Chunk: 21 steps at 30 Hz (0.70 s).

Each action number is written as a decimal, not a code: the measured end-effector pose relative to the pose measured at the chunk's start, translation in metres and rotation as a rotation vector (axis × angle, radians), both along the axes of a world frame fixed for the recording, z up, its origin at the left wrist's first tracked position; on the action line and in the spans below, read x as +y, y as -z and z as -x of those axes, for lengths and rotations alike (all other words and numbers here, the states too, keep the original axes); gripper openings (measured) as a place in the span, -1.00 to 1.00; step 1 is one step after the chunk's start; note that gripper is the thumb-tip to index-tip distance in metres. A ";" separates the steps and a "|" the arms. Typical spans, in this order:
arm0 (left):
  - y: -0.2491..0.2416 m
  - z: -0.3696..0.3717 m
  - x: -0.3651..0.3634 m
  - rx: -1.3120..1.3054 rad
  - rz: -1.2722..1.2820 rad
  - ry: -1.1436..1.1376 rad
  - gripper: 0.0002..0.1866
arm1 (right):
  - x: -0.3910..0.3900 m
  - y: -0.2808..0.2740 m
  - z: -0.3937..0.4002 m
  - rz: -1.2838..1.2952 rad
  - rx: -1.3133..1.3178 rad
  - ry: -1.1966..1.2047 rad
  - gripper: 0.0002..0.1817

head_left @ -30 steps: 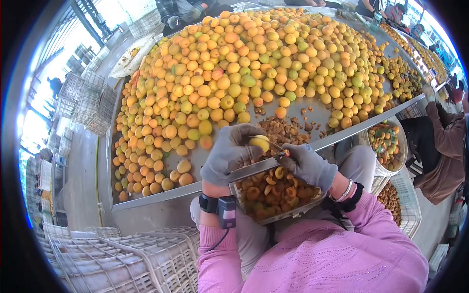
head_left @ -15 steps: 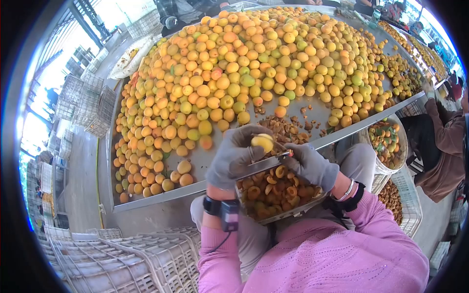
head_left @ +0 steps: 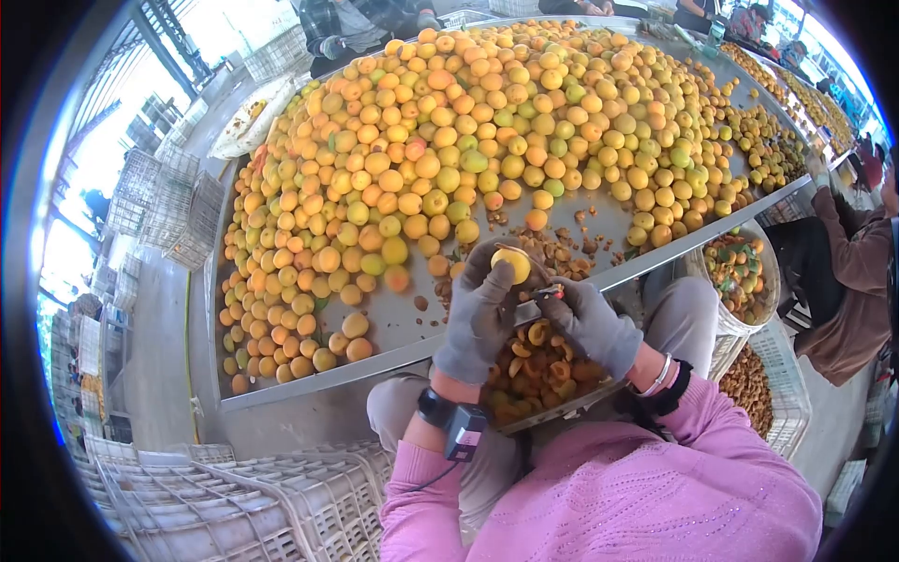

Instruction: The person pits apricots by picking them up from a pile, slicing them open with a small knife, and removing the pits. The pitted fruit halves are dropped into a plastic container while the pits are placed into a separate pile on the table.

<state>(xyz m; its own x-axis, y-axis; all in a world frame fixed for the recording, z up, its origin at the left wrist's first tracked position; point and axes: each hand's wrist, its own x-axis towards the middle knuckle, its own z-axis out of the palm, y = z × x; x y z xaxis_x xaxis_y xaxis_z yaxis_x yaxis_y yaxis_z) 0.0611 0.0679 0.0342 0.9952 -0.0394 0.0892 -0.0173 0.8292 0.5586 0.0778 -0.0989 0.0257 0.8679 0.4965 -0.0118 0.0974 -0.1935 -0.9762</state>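
My left hand [head_left: 481, 318], in a grey glove, is closed around a yellow apricot [head_left: 511, 265] held over the metal table's front edge. My gloved right hand [head_left: 596, 326] grips a small knife [head_left: 551, 292] with a bit of red at its handle. The knife sits close against the apricot; whether its blade is in the flesh cannot be made out. Below both hands, a crate of apricot halves [head_left: 552, 367] rests at my lap. Past my fingers, brown pits and scraps [head_left: 562, 255] lie on the tabletop.
A big heap of whole apricots [head_left: 449, 131] covers much of the metal table [head_left: 393, 318]. White plastic crates [head_left: 281, 496] stand at lower left. To the right are a bucket of fruit [head_left: 740, 272], a crate of pits [head_left: 746, 389] and a seated person in brown [head_left: 852, 253].
My left hand has moved right and turned more upright, bringing the apricot slightly up and right. The right hand with the knife has shifted little.
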 end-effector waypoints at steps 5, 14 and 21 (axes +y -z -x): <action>-0.002 -0.007 0.027 0.044 -0.589 0.114 -0.65 | -0.025 -0.012 -0.022 0.174 -0.092 -0.225 -0.65; 0.003 -0.006 0.029 0.005 -0.541 0.051 -0.61 | -0.017 0.006 -0.013 0.024 0.032 -0.148 -0.63; 0.000 0.003 -0.004 0.027 -0.029 -0.009 -0.58 | 0.001 0.003 0.007 -0.211 0.193 -0.014 -0.63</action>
<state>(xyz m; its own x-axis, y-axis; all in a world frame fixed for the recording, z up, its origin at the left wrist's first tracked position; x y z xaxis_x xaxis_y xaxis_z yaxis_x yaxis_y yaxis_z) 0.0581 0.0637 0.0342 0.9976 -0.0330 0.0610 -0.0087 0.8126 0.5828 0.0713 -0.0979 0.0230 0.8530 0.5171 -0.0714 -0.0927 0.0155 -0.9956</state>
